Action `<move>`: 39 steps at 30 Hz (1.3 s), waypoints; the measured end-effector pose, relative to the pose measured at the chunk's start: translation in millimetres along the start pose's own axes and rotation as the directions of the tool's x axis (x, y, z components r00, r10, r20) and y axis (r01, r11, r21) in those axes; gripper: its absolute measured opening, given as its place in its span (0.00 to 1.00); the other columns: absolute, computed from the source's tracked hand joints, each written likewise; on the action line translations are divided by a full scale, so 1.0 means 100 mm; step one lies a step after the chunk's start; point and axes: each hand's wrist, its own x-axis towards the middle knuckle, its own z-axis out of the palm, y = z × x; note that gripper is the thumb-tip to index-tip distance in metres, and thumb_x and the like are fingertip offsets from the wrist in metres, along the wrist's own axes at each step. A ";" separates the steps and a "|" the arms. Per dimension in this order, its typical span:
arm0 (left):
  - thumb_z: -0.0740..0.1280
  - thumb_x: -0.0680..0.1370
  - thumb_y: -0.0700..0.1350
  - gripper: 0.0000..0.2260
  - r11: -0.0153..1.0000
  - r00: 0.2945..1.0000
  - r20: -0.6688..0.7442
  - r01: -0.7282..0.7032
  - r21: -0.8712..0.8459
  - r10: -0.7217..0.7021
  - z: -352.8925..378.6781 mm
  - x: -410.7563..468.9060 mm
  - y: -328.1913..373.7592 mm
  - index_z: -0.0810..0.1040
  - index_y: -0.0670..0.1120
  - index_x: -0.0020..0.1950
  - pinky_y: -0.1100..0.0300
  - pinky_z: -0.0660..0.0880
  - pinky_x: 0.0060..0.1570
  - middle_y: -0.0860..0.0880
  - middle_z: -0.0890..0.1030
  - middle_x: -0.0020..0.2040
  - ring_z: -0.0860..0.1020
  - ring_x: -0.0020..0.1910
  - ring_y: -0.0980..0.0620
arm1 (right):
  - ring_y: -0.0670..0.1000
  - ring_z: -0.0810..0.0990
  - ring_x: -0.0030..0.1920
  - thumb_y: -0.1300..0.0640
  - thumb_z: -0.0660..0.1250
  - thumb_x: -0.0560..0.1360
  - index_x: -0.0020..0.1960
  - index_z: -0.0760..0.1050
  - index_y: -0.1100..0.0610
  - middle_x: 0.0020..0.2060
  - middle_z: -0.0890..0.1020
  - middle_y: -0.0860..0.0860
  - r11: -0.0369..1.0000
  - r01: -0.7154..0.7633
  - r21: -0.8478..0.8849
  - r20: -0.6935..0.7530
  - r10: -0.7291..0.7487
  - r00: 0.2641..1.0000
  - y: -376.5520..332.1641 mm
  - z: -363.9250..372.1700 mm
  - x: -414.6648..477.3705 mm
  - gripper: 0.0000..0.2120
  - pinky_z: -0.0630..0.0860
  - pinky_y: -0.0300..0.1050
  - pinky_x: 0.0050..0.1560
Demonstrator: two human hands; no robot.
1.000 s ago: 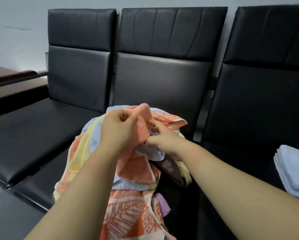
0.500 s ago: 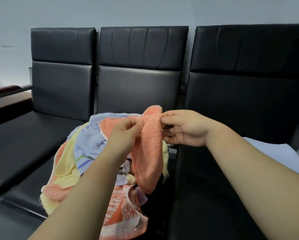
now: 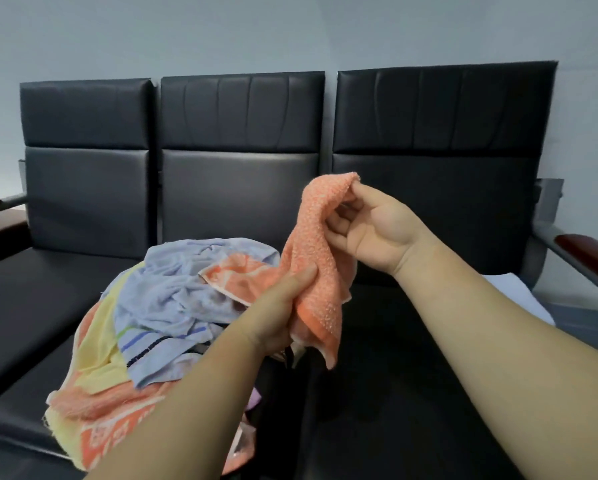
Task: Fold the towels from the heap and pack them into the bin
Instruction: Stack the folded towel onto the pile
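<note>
An orange terry towel (image 3: 320, 258) hangs in the air between my hands, above the middle seat. My right hand (image 3: 370, 228) pinches its top corner, raised to the right. Lower down, my left hand (image 3: 278, 315) grips the towel's middle. Left of it lies the heap of towels (image 3: 159, 306) on the middle seat: pale blue, yellow, striped and orange patterned cloths. No bin is in view.
A row of three black padded seats (image 3: 411, 393) runs along a grey wall. A folded pale towel (image 3: 512, 292) lies on the right seat behind my right forearm. Metal armrests with brown tops (image 3: 581, 245) stand at both ends.
The orange towel has been lifted off the heap and carried right. My right hand rose with its corner, my left hand slid down the cloth. The view has pulled back and up.
</note>
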 end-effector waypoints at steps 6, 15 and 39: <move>0.67 0.80 0.47 0.20 0.995 0.993 0.049 0.104 -0.011 -0.103 0.62 0.20 -0.17 0.75 0.40 0.70 0.37 0.78 0.60 0.36 0.82 0.61 0.82 0.60 0.36 | 0.57 0.86 0.52 0.55 0.66 0.84 0.54 0.80 0.62 0.52 0.84 0.57 0.985 0.150 0.088 -0.265 -0.122 0.956 -0.44 -0.34 -0.22 0.10 0.86 0.58 0.47; 0.66 0.80 0.36 0.12 0.862 0.900 -0.191 0.431 0.267 -0.391 0.75 0.44 -0.83 0.76 0.38 0.63 0.45 0.80 0.51 0.39 0.84 0.49 0.83 0.48 0.41 | 0.55 0.82 0.53 0.59 0.64 0.84 0.55 0.78 0.58 0.55 0.82 0.57 0.911 -0.302 -0.280 -0.680 0.034 0.733 -0.01 -1.64 -0.72 0.05 0.80 0.51 0.54; 0.68 0.78 0.37 0.11 0.548 0.990 -0.095 0.135 0.826 -0.100 0.75 0.48 -0.87 0.79 0.47 0.59 0.60 0.76 0.27 0.44 0.84 0.42 0.84 0.33 0.44 | 0.58 0.87 0.54 0.63 0.65 0.81 0.58 0.80 0.59 0.51 0.88 0.59 0.778 -0.408 -0.479 -0.446 0.185 0.876 0.45 -2.02 -1.17 0.08 0.81 0.60 0.62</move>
